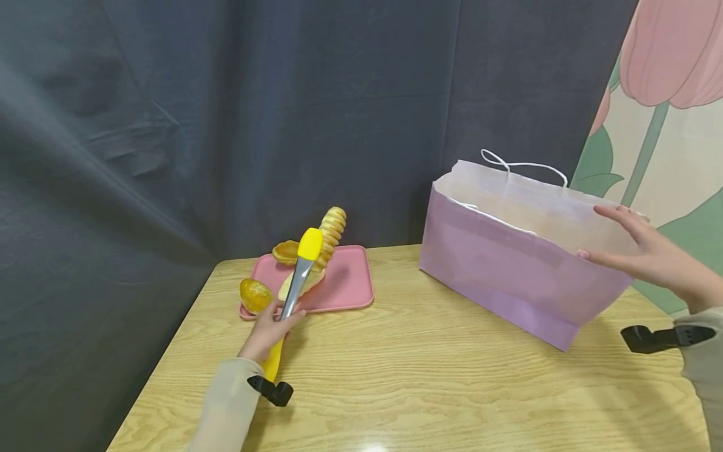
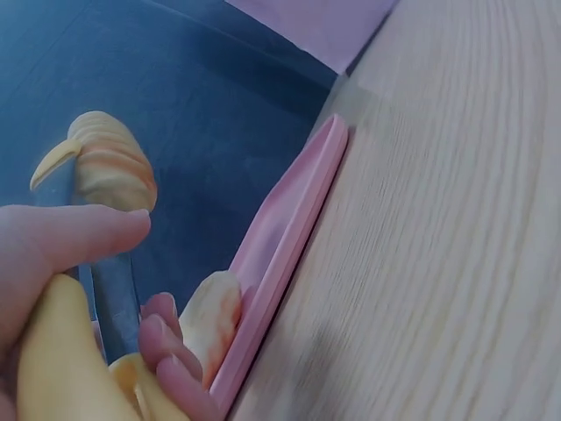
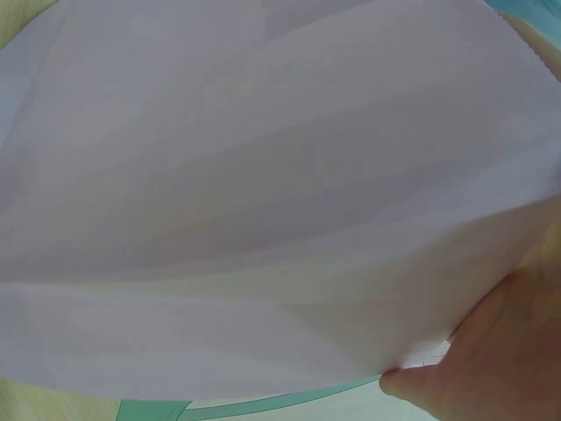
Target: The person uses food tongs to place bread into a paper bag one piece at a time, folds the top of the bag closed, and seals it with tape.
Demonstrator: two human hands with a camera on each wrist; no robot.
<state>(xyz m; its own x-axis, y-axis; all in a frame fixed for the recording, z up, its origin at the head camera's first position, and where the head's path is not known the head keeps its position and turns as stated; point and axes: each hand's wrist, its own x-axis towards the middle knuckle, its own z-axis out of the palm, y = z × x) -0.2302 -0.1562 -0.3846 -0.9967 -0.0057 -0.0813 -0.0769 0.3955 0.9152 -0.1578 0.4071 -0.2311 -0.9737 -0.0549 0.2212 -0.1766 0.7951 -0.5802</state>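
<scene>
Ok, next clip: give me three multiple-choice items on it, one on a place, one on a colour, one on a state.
1. Where does the spiral pastry sit?
A. in the tongs' tips above the tray
B. inside the bag
C. on the bare table

2. What colour is the tray?
A. green
B. pink
C. white

3. How is the paper bag?
A. folded flat
B. tipped over
C. standing open

1 A: the tongs, gripped by the left hand, lift it.
2 B: pink rim shows.
3 C: its mouth gapes, the right hand at its edge.

Pastries (image 1: 294,252) lie on a tray (image 1: 350,282) left of the bag (image 1: 508,276).
</scene>
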